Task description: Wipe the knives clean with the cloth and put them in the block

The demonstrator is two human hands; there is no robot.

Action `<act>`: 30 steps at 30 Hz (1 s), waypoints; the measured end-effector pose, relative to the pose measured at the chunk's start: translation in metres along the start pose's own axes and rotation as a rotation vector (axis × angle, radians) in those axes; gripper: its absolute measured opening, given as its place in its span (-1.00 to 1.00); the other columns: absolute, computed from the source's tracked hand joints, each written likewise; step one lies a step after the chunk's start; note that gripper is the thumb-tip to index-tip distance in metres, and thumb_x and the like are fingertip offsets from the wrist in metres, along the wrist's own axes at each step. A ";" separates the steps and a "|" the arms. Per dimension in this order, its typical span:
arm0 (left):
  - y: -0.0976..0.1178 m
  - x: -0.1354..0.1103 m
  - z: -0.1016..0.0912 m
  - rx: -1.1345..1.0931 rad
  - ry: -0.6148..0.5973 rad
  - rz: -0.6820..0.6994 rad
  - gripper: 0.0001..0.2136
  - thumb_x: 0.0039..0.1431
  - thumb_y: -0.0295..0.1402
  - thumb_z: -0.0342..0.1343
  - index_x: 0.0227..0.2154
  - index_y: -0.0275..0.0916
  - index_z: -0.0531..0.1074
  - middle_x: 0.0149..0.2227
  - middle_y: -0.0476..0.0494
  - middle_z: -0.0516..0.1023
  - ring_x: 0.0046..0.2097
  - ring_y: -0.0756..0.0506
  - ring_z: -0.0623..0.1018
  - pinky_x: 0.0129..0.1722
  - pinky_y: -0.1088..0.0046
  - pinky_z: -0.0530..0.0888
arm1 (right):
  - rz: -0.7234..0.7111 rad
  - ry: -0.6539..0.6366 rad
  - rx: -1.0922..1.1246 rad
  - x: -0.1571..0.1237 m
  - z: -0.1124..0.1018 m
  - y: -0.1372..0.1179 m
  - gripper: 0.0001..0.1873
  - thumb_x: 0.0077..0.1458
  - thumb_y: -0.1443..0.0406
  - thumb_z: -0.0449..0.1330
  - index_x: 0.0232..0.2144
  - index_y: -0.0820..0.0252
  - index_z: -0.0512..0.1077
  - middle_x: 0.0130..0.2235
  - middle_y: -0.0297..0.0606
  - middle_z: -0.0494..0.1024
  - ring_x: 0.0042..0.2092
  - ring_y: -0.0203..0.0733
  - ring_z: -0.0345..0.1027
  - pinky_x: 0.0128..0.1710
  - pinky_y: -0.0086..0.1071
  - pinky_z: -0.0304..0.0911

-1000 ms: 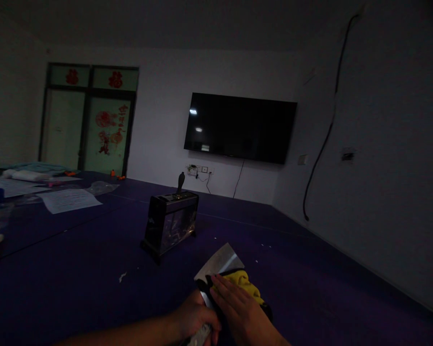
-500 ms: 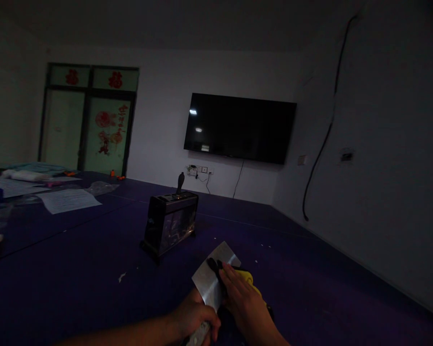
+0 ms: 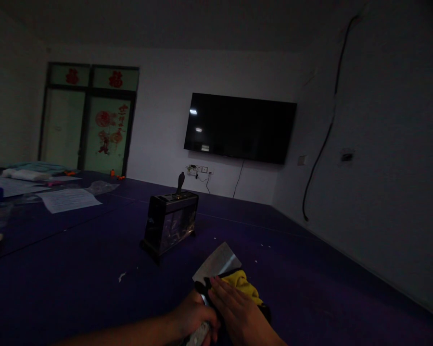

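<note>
My left hand (image 3: 197, 315) is wrapped round the handle of a kitchen cleaver (image 3: 216, 260), whose broad metal blade points up and away from me. My right hand (image 3: 234, 305) presses a yellow and black cloth (image 3: 244, 284) against the blade's lower part, hiding much of it. The right fingers lie stretched together over the cloth. Ahead and to the left of the hands stands a dark knife block (image 3: 173, 223) with shiny, see-through-looking sides. One black knife handle (image 3: 181, 181) sticks up from its top.
Both hands are over a purple tabletop (image 3: 94, 274) with small white scraps (image 3: 121, 277). Printed papers (image 3: 70, 200), a clear plastic bag (image 3: 101, 187) and a folded light cloth (image 3: 25, 174) lie at the left. A television (image 3: 240, 127) hangs on the far wall.
My right hand has slid the cloth down the blade toward the handle, uncovering more of the blade's far end. The left hand and cleaver stay nearly still.
</note>
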State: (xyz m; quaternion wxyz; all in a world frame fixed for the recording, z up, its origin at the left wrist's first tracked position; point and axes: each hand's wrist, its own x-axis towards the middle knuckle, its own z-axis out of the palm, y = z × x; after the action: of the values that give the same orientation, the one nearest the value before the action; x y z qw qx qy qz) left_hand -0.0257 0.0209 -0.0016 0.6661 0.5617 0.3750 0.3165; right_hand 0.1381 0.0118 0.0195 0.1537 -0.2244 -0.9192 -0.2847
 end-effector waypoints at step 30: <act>-0.006 0.002 0.001 0.066 -0.106 0.112 -0.57 -0.47 -0.46 0.23 -0.34 -0.30 0.41 -0.59 0.07 0.41 -0.56 0.04 0.36 -0.52 0.54 0.30 | 0.391 0.129 -0.162 -0.006 0.027 0.009 -0.27 -0.18 0.60 -0.05 0.13 0.37 0.03 0.17 -0.04 0.06 0.17 -0.07 -0.11 0.03 -0.24 0.14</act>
State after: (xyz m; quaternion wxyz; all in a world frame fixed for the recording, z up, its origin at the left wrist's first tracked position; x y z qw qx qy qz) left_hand -0.0237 0.0206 -0.0077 0.6474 0.6194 0.3174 0.3105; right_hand 0.1437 0.0317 -0.0003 0.2460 -0.3912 -0.8206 -0.3363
